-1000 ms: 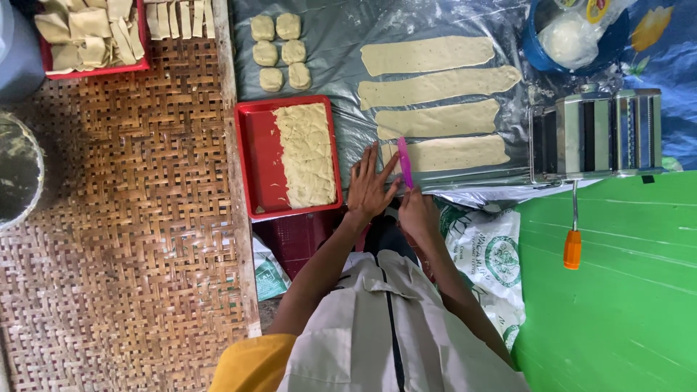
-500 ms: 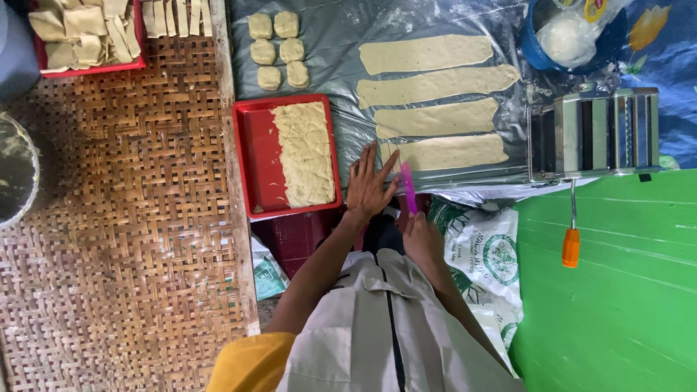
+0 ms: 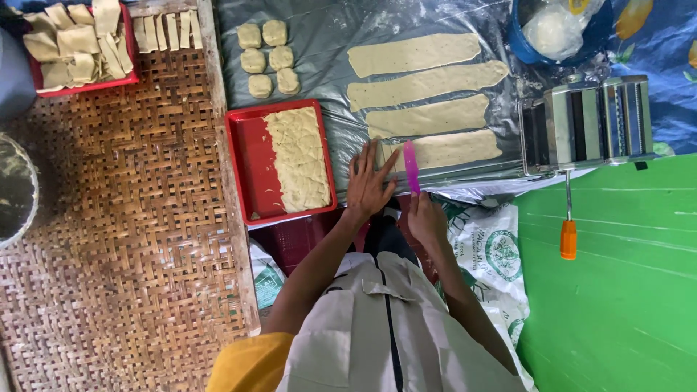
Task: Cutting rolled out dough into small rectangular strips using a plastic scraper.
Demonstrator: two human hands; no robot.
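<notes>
My left hand [image 3: 368, 183] lies flat with fingers spread on the near end of the closest dough strip [image 3: 449, 149]. My right hand [image 3: 425, 216] grips a pink knife [image 3: 412, 165] whose blade rests across that strip just right of my left fingers. Three more long dough strips [image 3: 425, 85] lie side by side beyond it on a grey plastic sheet [image 3: 327, 51]. A red tray [image 3: 247, 163] to the left holds a layer of cut dough pieces [image 3: 299, 160].
Several dough balls [image 3: 267, 56] sit at the sheet's far left. A metal pasta roller [image 3: 588, 123] with an orange-handled crank [image 3: 568, 238] stands to the right. Another red tray [image 3: 76, 43] of cut pieces is at far left on a woven mat [image 3: 116, 254]. A blue bowl [image 3: 555, 33] sits far right.
The right hand has drawn back slightly toward me with the pink knife. The left hand stays pressed on the dough strip.
</notes>
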